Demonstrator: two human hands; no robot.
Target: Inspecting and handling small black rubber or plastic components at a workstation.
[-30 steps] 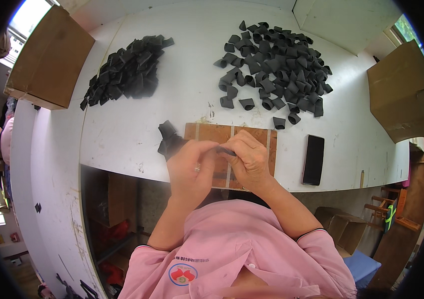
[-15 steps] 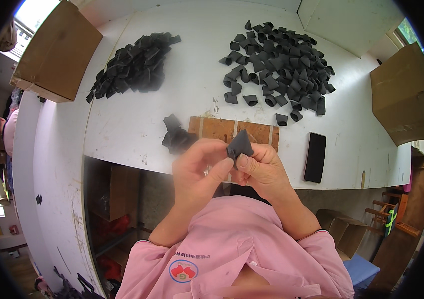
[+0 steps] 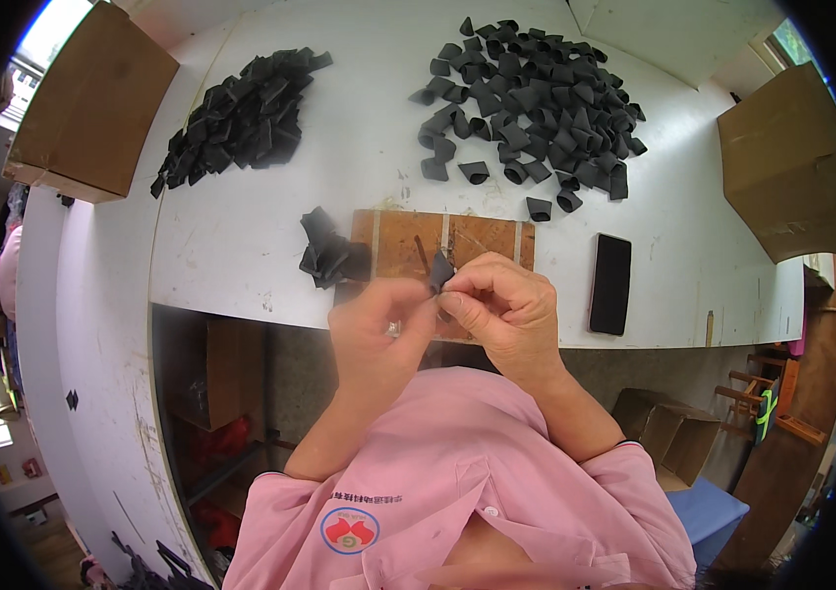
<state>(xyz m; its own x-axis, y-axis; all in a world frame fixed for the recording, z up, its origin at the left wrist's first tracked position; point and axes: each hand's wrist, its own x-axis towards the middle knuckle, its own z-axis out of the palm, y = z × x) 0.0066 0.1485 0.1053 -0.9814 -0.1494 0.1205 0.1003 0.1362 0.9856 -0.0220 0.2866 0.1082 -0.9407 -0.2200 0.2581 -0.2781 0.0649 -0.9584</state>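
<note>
1. The left hand [image 3: 378,329] and right hand [image 3: 501,310] were raised together above the near edge of the white counter [image 3: 241,246], each closed in a pinch on one small black piece [image 3: 440,271] held between their fingertips.
2. A wooden board [image 3: 477,241] lay on the counter directly beneath the hands.
3. A small black bundle [image 3: 327,254] sat at the board's 9 o'clock, touching its edge.
4. A black phone [image 3: 610,283] lay at the board's 3 o'clock, apart from it.
5. A large pile of curled black pieces [image 3: 536,98] lay at 1 o'clock, a flatter black pile [image 3: 236,118] at 10 o'clock.
</note>
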